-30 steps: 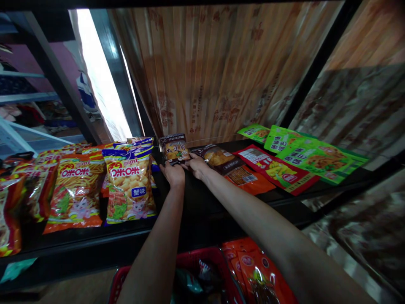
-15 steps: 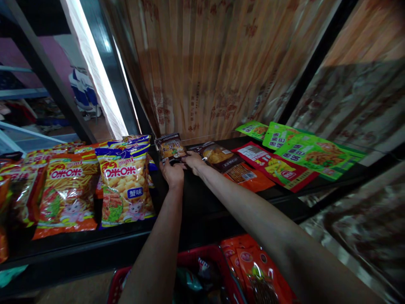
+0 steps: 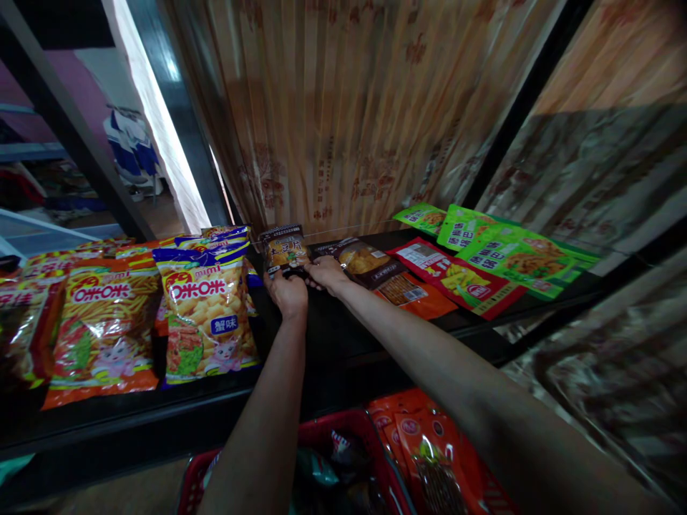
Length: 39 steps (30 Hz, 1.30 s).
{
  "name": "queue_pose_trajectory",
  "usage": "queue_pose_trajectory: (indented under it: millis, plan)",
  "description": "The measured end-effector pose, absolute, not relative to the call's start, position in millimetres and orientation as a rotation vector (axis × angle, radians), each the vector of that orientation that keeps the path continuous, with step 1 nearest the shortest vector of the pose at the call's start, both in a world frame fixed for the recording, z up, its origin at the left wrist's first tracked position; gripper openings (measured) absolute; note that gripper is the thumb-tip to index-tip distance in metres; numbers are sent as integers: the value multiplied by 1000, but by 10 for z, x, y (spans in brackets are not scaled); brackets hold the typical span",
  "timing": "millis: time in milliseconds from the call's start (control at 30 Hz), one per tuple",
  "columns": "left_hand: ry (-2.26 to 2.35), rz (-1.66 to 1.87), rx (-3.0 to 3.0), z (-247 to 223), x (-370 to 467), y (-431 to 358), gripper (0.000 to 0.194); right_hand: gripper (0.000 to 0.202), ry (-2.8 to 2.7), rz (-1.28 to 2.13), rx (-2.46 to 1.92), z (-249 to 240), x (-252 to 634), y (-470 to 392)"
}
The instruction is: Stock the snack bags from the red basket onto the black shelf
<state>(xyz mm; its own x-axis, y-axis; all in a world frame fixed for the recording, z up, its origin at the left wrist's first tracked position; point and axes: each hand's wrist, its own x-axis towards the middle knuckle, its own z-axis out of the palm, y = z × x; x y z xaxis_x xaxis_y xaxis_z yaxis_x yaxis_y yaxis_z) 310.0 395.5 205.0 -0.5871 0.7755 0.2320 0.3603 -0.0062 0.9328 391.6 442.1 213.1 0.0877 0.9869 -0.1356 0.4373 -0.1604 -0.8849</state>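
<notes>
A brown bag of potato chips [image 3: 285,249] leans upright at the back of the black shelf [image 3: 343,329], against the curtain side. Its lower left edge is gripped by my left hand [image 3: 288,292], the fingers partly hidden behind and below it. My right hand [image 3: 325,275] pinches the lower right corner of the same bag. Just right of my right hand lies another brown chip bag [image 3: 365,261], flat, partly covering an orange snack packet [image 3: 411,295]. To the left of my left hand stands a blue-topped puffed snack bag [image 3: 207,315].
More snack bags [image 3: 107,322] fill the shelf's left end. A red packet [image 3: 456,279] and several green packets [image 3: 515,257] lie on the right. Below the shelf edge are a red basket [image 3: 370,429] with packages and orange packets [image 3: 429,450]. A patterned curtain [image 3: 343,107] hangs behind.
The potato chip bag stands slightly more upright and both hands are a little lower on it. The whole view has shifted slightly, so the shelf goods appear further left.
</notes>
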Motion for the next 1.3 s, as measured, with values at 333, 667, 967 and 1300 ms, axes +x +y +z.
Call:
queue_pose_trajectory:
  millis: [333, 667, 967, 1300]
  plan:
    - [1992, 1599, 1187, 2060, 3121, 3925, 37, 21, -1524, 961, -1738, 2045, 3935, 4482]
    - [2044, 1494, 1237, 2103, 3118, 3879, 36, 20, -1400, 1002, -1739, 2047, 3952, 4481]
    - [2147, 1385, 1375, 2102, 3138, 3829, 39, 9, -1451, 965, -1718, 2019, 3982, 4481]
    - [2211, 1353, 1470, 2083, 3147, 3827, 39, 41, -1575, 760, -1693, 2140, 4014, 4201]
